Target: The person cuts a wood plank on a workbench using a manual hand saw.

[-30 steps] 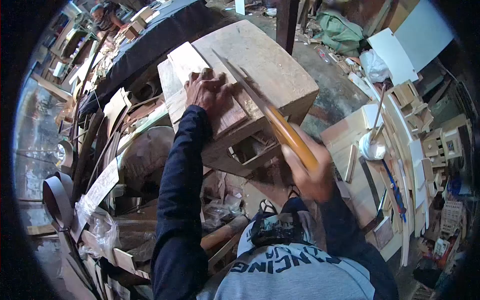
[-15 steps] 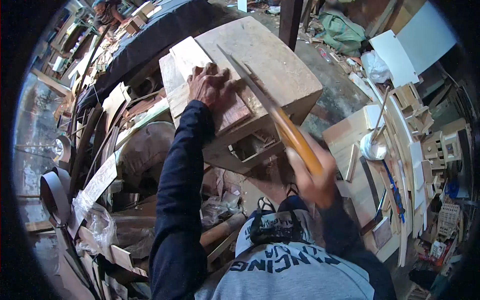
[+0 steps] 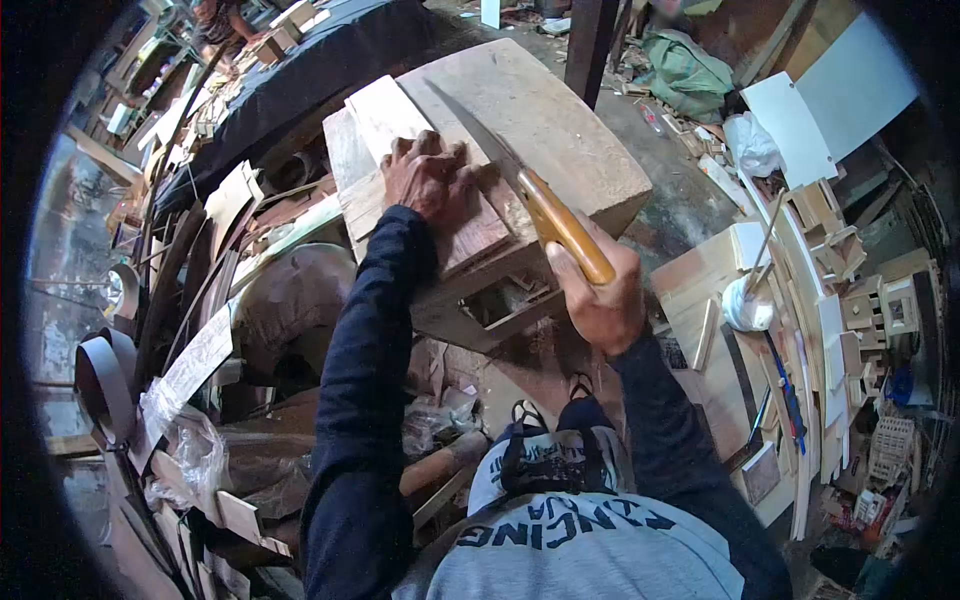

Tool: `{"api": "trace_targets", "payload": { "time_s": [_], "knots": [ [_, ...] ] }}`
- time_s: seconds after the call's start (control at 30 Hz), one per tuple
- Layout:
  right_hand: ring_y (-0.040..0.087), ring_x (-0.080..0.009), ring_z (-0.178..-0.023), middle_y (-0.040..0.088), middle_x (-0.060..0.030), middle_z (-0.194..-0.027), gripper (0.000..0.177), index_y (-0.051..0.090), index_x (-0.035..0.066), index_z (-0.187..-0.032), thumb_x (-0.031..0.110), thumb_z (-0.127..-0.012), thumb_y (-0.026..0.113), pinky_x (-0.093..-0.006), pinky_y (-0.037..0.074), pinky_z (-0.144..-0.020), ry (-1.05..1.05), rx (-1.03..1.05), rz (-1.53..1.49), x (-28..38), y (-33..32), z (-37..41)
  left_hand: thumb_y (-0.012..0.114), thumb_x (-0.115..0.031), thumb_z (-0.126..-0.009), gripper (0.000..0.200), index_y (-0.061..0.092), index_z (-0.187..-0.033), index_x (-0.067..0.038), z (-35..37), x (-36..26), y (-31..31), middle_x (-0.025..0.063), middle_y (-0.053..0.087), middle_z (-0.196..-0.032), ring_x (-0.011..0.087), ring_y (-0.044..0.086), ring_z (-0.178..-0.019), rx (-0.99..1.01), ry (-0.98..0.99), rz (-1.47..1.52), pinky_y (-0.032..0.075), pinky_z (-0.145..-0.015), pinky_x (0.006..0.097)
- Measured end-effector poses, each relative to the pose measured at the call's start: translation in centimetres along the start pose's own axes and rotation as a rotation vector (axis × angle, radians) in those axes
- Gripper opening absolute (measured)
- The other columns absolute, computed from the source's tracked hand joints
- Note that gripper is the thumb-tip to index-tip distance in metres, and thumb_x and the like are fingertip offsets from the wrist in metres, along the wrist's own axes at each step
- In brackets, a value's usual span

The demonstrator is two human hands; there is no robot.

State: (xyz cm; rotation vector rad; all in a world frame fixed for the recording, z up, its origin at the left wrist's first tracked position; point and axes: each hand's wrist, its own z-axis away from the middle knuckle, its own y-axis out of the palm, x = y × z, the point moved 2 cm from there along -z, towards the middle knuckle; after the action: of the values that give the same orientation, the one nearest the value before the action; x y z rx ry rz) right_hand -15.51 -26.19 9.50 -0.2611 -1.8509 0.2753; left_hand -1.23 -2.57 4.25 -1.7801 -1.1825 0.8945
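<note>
**Saw driven forward over the bench**

The saw is gripped by its orange handle, with the right hand's fingers wrapped shut around it. Since 0.5 s ago, that hand has been brought nearer the bench. The plank lies on the bench top and is pressed down by the left hand, its fingers loosely spread and grasping nothing.

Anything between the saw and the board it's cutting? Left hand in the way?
Nothing visible. The saw, gripped by the right hand, has its blade down on the board. The left hand presses the board close beside the blade, on its left side, not across the cut line.
</note>
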Motion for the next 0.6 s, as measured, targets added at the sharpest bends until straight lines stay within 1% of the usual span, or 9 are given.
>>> {"api": "trace_targets", "payload": {
  "time_s": [0.13,0.23,0.3,0.33,0.37,0.43,0.5,0.57,0.6],
  "knots": [
    [0.069,-0.024,-0.092,0.07,-0.0212,-0.102,0.04,0.056,-0.003,-0.129,0.009,-0.091,0.06,-0.0325,0.052,-0.081,0.081,-0.02,-0.036,1.6,-4.2,6.4,0.063,-0.051,-0.085,0.039,0.072,-0.117,-0.03,-0.4,-0.2,0.3,0.0076,0.055,-0.126,0.0358,0.044,-0.116,0.048,-0.015,-0.015,0.037,-0.097,0.0538],
    [0.07,-0.0232,-0.09,0.069,-0.0216,-0.101,0.04,0.056,-0.003,-0.129,0.009,-0.091,0.06,-0.0329,0.053,-0.079,-0.01,-0.035,0.014,3.0,-4.3,7.2,0.062,-0.05,-0.086,0.037,0.072,-0.117,-0.03,0.0,-0.1,0.1,0.0076,0.054,-0.128,0.0357,0.044,-0.118,0.075,-0.022,-0.017,0.036,-0.097,0.0538],
    [0.071,-0.0292,-0.085,0.069,-0.0222,-0.1,0.039,0.057,-0.004,-0.126,0.011,-0.09,0.061,-0.0348,0.054,-0.076,0.045,0.032,0.065,1.5,-2.0,2.9,0.062,-0.049,-0.086,0.036,0.073,-0.115,-0.031,-0.4,-0.4,-0.3,0.0073,0.054,-0.129,0.0352,0.043,-0.119,0.092,-0.025,-0.009,0.035,-0.098,0.0533],
    [0.07,-0.0336,-0.083,0.069,-0.0231,-0.099,0.038,0.059,-0.003,-0.123,0.013,-0.089,0.063,-0.036,0.054,-0.075,0.026,0.04,0.066,0.0,-0.5,0.4,0.063,-0.05,-0.085,0.034,0.075,-0.111,-0.031,-0.4,0.4,0.8,0.0064,0.054,-0.13,0.0342,0.044,-0.119,0.03,-0.022,-0.004,0.035,-0.099,0.0524],
    [0.07,-0.0335,-0.085,0.068,-0.0238,-0.1,0.039,0.058,-0.004,-0.123,0.013,-0.089,0.063,-0.0352,0.054,-0.077,-0.086,-0.065,0.036,-1.0,0.5,-1.0,0.064,-0.051,-0.085,0.035,0.075,-0.11,-0.031,-0.6,0.3,0.7,0.0063,0.055,-0.13,0.034,0.044,-0.118,0.025,-0.024,0.006,0.035,-0.099,0.0521],
    [0.07,-0.0289,-0.091,0.069,-0.0235,-0.104,0.041,0.056,-0.007,-0.126,0.01,-0.089,0.061,-0.0347,0.053,-0.082,0.043,0.051,0.058,-0.1,-1.0,0.4,0.064,-0.053,-0.083,0.035,0.076,-0.108,-0.031,-0.5,0.4,0.4,0.0061,0.055,-0.13,0.0336,0.044,-0.118,0.027,-0.029,0.03,0.034,-0.1,0.0514],
    [0.069,-0.0242,-0.095,0.069,-0.0222,-0.106,0.042,0.055,-0.007,-0.129,0.006,-0.089,0.059,-0.034,0.053,-0.084,0.073,0.004,0.03,1.2,-3.4,4.9,0.064,-0.054,-0.083,0.035,0.076,-0.108,-0.032,-0.6,0.5,0.8,0.0059,0.056,-0.128,0.0332,0.045,-0.118,0.004,-0.029,0.003,0.034,-0.1,0.0503],
    [0.069,-0.0221,-0.093,0.07,-0.0213,-0.104,0.041,0.055,-0.004,-0.13,0.006,-0.09,0.059,-0.0334,0.053,-0.082,0.114,0.052,-0.015,2.7,-4.6,6.0,0.064,-0.051,-0.084,0.034,0.076,-0.108,-0.031,-0.5,0.5,0.5,0.0061,0.057,-0.127,0.0334,0.045,-0.117,0.013,-0.044,0.004,0.034,-0.1,0.0497],
    [0.069,-0.0222,-0.092,0.07,-0.0215,-0.102,0.041,0.056,-0.004,-0.129,0.007,-0.09,0.059,-0.0332,0.053,-0.081,0.045,0.024,0.004,2.7,-4.0,5.7,0.064,-0.05,-0.084,0.034,0.076,-0.109,-0.03,-0.3,0.7,0.4,0.0063,0.058,-0.126,0.0335,0.045,-0.117,0.004,-0.034,0.01,0.034,-0.1,0.0497]
  ]
}}
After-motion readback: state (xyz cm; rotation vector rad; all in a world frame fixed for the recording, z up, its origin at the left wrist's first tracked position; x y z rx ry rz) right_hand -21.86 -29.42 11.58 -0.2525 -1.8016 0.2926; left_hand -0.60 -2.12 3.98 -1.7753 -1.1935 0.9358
